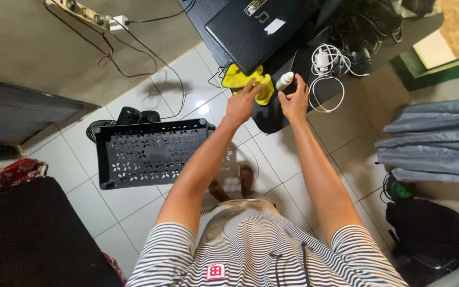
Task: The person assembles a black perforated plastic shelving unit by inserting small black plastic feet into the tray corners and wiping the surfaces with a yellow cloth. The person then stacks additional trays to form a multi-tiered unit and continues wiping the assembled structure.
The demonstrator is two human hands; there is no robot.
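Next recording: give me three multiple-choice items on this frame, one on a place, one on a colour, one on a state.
1. Where does the black perforated plastic basket stand?
A. on the white tiled floor
B. on the desk
C. on the laptop

2. What colour is the crumpled cloth under the left hand?
A. blue
B. yellow
C. white

3. How is the black laptop on the dark desk?
A. lid open
B. lid shut
C. lying on the floor

Key: 1 A, tiles show all around it; 2 B, bright yellow beside the fingers; 3 B, only the flat lid shows. The right hand holds a small white bottle.
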